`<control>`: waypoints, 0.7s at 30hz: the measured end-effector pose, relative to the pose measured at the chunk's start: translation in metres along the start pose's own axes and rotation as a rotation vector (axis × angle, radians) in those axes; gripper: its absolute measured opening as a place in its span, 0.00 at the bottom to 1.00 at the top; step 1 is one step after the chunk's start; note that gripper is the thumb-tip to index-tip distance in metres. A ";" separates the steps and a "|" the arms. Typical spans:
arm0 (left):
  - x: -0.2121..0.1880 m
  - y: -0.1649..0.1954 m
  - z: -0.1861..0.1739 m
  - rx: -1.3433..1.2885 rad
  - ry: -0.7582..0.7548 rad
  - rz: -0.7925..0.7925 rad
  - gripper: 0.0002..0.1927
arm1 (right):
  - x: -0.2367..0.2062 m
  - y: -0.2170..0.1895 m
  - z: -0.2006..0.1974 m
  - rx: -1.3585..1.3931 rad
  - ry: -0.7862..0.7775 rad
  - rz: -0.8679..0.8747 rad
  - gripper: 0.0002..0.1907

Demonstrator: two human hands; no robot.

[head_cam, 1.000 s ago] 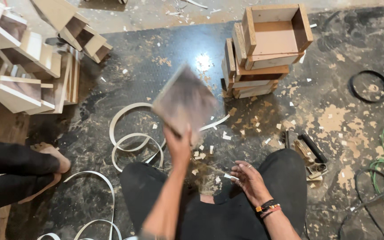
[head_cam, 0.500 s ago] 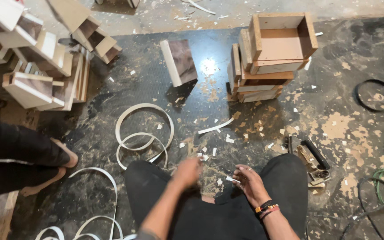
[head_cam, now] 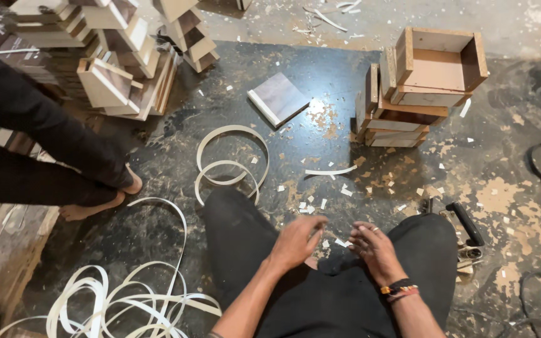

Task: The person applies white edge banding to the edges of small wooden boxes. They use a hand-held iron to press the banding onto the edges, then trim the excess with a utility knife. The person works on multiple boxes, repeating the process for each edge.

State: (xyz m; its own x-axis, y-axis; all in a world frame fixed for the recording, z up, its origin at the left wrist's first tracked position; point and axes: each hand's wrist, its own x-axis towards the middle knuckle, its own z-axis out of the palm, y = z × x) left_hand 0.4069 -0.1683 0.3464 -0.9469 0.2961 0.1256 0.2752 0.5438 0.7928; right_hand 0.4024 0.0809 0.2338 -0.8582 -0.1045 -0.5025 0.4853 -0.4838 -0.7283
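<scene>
- Small wooden box [head_cam: 278, 98] now lies on floor [head_cam: 158, 169], released since a second ago.
- Left hand [head_cam: 297, 241] empty, fingers loosely spread.
- Right hand [head_cam: 374, 247] possibly pinching a white scrap [head_cam: 342, 243]; unclear.

Both forearms reach forward, left hand [head_cam: 297, 240] and right hand [head_cam: 374, 248] empty, palms down, fingers loosely spread.
</scene>
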 end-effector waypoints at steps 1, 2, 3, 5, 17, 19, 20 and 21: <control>-0.011 0.009 -0.012 0.002 0.090 0.058 0.14 | -0.013 0.003 -0.001 -0.005 -0.020 -0.025 0.13; -0.019 0.016 -0.026 0.003 0.179 0.117 0.13 | -0.023 0.002 0.001 -0.009 -0.039 -0.050 0.13; -0.027 0.022 -0.040 0.005 0.265 0.177 0.11 | -0.034 -0.001 0.002 -0.050 -0.034 -0.106 0.13; -0.042 0.024 -0.074 0.066 0.490 0.305 0.13 | -0.056 -0.017 0.007 -0.138 -0.016 -0.209 0.13; 0.032 -0.200 -0.104 0.032 0.437 -0.297 0.12 | 0.031 -0.252 0.002 -0.556 0.008 -0.694 0.15; 0.050 -0.238 -0.069 0.092 0.358 -0.345 0.15 | 0.095 -0.277 -0.019 -0.604 -0.023 -0.634 0.17; 0.057 -0.254 -0.052 0.143 0.343 -0.344 0.17 | 0.124 -0.287 -0.029 -0.632 -0.048 -0.597 0.18; 0.064 -0.264 -0.039 0.193 0.330 -0.343 0.19 | 0.150 -0.288 -0.037 -0.654 -0.085 -0.547 0.19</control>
State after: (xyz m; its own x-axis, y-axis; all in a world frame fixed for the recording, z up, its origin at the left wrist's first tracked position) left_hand 0.2673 -0.3231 0.1686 -0.9816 -0.1714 0.0836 -0.0644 0.7105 0.7007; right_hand 0.1404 0.2362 0.3512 -0.9967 -0.0795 0.0155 -0.0243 0.1106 -0.9936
